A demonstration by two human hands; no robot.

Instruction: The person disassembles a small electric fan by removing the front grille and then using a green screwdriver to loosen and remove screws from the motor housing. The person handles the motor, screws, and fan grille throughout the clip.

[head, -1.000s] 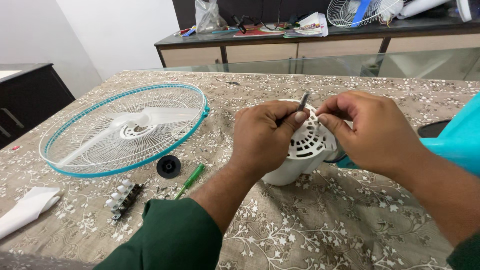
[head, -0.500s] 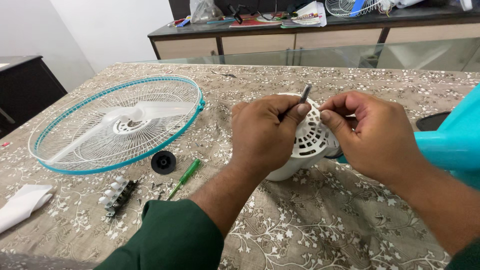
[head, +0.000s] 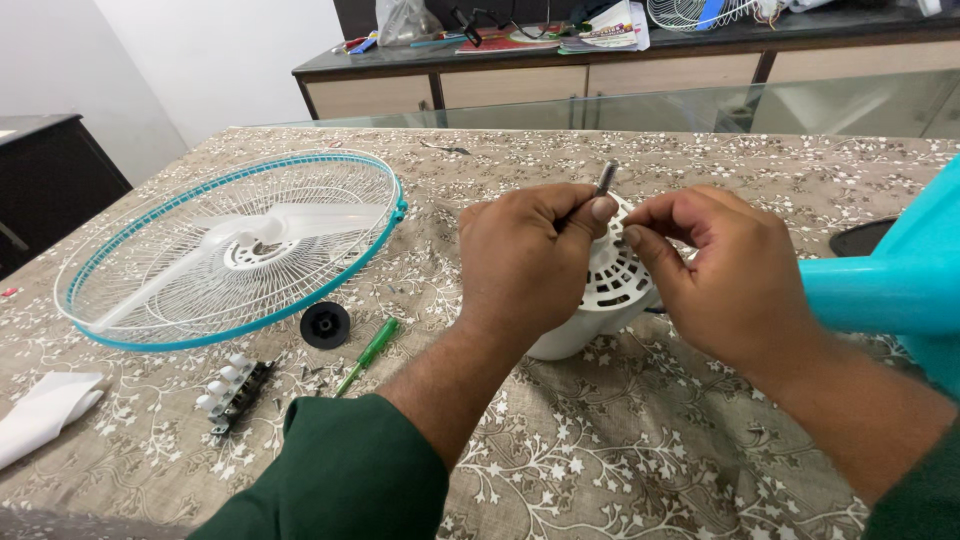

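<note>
A white fan motor housing (head: 610, 290) with slotted vents rests on the patterned tablecloth (head: 620, 450) at centre. Its metal shaft (head: 605, 177) sticks up between my hands. My left hand (head: 525, 265) wraps over the housing's left side, thumb and fingers pinched near the shaft. My right hand (head: 725, 275) is at the housing's right, thumb and forefinger pinched together close to the left thumb; whether they hold a small part is hidden.
A white wire fan guard with a teal rim (head: 230, 250) and blades lies at left. Near it are a black round cap (head: 325, 324), a green screwdriver (head: 368, 355), a push-button switch block (head: 232, 392) and a white cloth (head: 40, 415). A teal fan body (head: 890, 290) is at right.
My hands have stayed on the motor housing; the right fingertips have moved in closer to the left thumb. The view has shifted slightly, moving the guard to the left.
</note>
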